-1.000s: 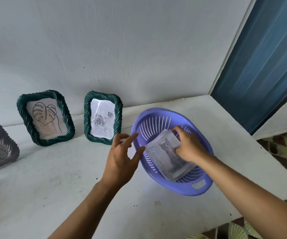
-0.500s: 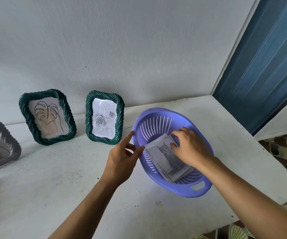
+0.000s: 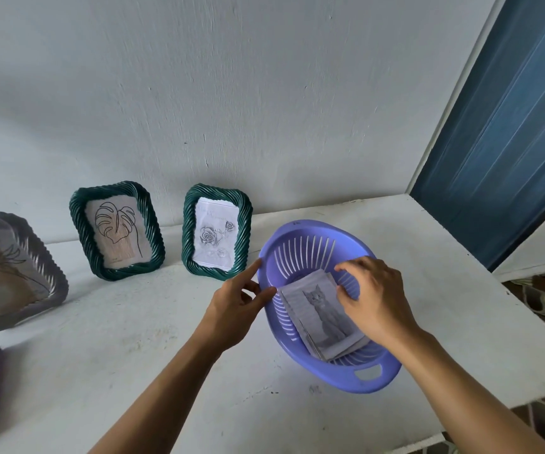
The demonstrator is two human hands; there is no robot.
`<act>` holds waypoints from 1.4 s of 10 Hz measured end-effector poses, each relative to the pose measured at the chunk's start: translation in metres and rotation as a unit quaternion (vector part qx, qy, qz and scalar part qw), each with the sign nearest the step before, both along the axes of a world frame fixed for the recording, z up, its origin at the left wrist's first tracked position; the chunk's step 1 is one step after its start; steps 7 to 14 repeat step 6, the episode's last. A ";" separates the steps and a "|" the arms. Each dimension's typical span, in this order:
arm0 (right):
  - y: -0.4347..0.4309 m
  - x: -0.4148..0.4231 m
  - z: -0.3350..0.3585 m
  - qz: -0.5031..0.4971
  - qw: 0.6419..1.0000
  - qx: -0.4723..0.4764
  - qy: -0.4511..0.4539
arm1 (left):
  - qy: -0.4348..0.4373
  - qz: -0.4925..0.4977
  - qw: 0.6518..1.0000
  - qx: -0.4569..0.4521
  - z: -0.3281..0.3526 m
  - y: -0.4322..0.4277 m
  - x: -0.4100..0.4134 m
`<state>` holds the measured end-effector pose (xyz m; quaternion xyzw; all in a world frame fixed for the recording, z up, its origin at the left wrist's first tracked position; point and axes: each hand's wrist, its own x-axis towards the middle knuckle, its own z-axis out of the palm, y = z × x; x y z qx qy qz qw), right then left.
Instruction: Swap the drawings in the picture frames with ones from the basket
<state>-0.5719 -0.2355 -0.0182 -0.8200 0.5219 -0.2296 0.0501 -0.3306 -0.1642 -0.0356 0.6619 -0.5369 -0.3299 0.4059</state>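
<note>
Reaching into a purple slotted plastic oval basket (image 3: 336, 378), the person's right hand (image 3: 374, 296) has its fingers curled over the far right edge of a stack of paper drawings (image 3: 322, 319), with the thumb pressed on the top sheet, which shows a grey seated cat. The stack lies slanted in the bottom of the basket, its near end towards the handle slot. The left hand (image 3: 232, 306) is at the basket's left rim: the thumb tip touches the rim, the forefinger stretches along its outside and the other fingers are loosely curled. Whether this hand truly pinches the rim cannot be told.

The basket sits on a white painted table (image 3: 133, 339), right of centre. Far from the hands, two dark green twisted-rope picture frames lean against the pale wall (image 3: 232, 93): the left green frame (image 3: 110, 189) holds a line drawing of a leaf, and the right green frame (image 3: 188, 231), just beside the basket's far left rim, holds a pencil drawing of roses. A grey scalloped frame (image 3: 53, 276), blurred, stands at the far left edge. A blue panel (image 3: 510, 126) rises on the right.
</note>
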 end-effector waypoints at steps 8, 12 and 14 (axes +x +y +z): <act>0.038 0.038 0.022 0.040 0.979 0.027 -0.200 | 0.023 0.038 0.998 -0.048 0.037 0.054 0.027; 0.038 0.038 0.022 0.040 0.979 0.027 -0.200 | 0.023 0.038 0.998 -0.048 0.037 0.054 0.027; 0.038 0.038 0.022 0.040 0.979 0.027 -0.200 | 0.023 0.038 0.998 -0.048 0.037 0.054 0.027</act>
